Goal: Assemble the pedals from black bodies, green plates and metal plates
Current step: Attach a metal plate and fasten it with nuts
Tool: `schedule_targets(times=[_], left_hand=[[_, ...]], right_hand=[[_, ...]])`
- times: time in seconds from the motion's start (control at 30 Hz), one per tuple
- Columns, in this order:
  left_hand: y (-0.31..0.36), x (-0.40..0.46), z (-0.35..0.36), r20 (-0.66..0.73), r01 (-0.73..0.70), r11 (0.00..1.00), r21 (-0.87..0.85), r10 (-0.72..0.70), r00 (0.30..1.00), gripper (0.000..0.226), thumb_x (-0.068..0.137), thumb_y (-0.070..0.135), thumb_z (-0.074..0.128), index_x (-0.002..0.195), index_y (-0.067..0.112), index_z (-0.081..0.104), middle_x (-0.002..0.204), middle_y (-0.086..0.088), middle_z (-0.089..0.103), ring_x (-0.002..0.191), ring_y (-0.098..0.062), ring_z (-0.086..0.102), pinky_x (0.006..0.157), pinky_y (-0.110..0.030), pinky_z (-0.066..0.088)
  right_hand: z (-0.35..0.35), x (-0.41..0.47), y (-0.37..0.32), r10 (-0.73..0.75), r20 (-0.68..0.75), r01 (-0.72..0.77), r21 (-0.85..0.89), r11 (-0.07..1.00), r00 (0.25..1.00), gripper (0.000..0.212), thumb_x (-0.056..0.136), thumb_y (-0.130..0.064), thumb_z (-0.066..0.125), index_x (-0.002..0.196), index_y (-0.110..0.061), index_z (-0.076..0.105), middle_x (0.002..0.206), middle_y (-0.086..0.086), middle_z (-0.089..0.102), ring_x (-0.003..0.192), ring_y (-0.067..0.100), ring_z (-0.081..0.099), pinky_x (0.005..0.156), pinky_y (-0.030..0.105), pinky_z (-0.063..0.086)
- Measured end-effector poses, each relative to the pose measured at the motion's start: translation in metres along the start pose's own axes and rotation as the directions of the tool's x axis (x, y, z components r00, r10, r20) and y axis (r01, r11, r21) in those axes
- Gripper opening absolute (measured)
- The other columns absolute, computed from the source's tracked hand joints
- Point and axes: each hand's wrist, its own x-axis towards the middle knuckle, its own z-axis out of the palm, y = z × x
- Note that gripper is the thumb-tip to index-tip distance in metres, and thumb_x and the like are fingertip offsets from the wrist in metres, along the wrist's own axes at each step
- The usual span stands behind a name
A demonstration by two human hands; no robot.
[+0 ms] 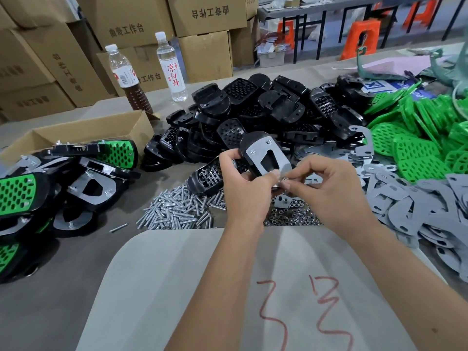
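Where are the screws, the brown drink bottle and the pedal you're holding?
pile of screws (177, 211), head view, middle of heap.
brown drink bottle (126, 77), head view, its label.
held pedal (266, 153), head view, its metal plate.

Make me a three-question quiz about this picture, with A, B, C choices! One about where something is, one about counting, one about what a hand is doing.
1. Where is the loose green plates pile?
A. right side
B. left side
C. inside the box

2. How many bottles stand at the back?
A. one
B. two
C. four

3. What is the left hand doing?
A. lying flat
B. waving
C. holding a pedal

Answers:
1 A, it fills the table's right side.
2 B, brown-drink bottle and clear bottle.
3 C, its fingers grip the pedal.
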Motion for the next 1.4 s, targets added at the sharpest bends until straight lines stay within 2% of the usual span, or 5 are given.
schedule_targets(times=[0.4,0.57,0.7,1.0,1.4], left_hand=[[0.003,0.005,-0.004,-0.084,0.136,0.965,-0.226,-0.159,0.984,0.054,0.083,-0.010,0.074,0.120,0.022,0.050,0.103,-0.016,0.077,0.072,-0.028,0.078,0.064,-0.034,0.062],[0.002,0.004,-0.003,-0.087,0.163,0.958,-0.237,-0.188,0.978,0.053,0.082,-0.010,0.073,0.118,0.022,0.050,0.110,-0.018,0.076,0.086,-0.035,0.079,0.062,-0.035,0.063],[0.000,0.004,0.000,-0.096,0.169,0.957,-0.235,-0.196,0.976,0.052,0.083,-0.010,0.073,0.118,0.022,0.050,0.111,-0.016,0.075,0.079,-0.032,0.080,0.061,-0.034,0.063],[-0.001,0.004,0.001,-0.104,0.149,0.950,-0.276,-0.183,0.978,0.052,0.084,-0.009,0.074,0.120,0.019,0.050,0.103,-0.014,0.077,0.077,-0.033,0.079,0.064,-0.035,0.064],[-0.002,-0.003,0.002,-0.099,-0.129,0.988,0.082,0.137,0.986,0.052,0.083,-0.004,0.076,0.111,0.030,0.048,0.085,-0.005,0.078,0.076,-0.020,0.078,0.062,-0.028,0.061]], right_hand=[[0.006,-0.005,-0.002,-0.145,-0.021,0.135,-0.251,0.958,0.989,0.037,0.090,-0.029,0.081,0.061,-0.017,0.061,0.055,-0.011,0.054,0.051,0.011,0.049,0.052,0.015,0.035],[0.009,-0.006,-0.012,-0.099,0.032,0.104,-0.191,0.976,0.995,0.020,0.095,-0.018,0.075,0.109,-0.033,0.078,0.064,-0.008,0.062,0.062,0.015,0.060,0.058,0.023,0.048],[0.004,-0.005,-0.012,-0.124,-0.064,0.112,-0.163,0.980,0.990,0.050,0.102,-0.027,0.067,0.054,-0.017,0.057,0.046,-0.008,0.035,0.046,0.005,0.032,0.048,0.020,0.025],[0.006,-0.008,-0.019,-0.140,-0.042,0.134,-0.120,0.984,0.989,0.056,0.104,-0.027,0.062,0.051,-0.034,0.045,0.047,-0.012,0.030,0.046,0.006,0.026,0.049,0.022,0.023],[0.016,-0.011,-0.010,-0.150,0.151,0.213,-0.650,0.730,0.977,0.007,0.104,-0.033,0.035,0.098,-0.031,0.036,0.074,-0.013,0.048,0.066,0.013,0.046,0.052,0.035,0.029]])
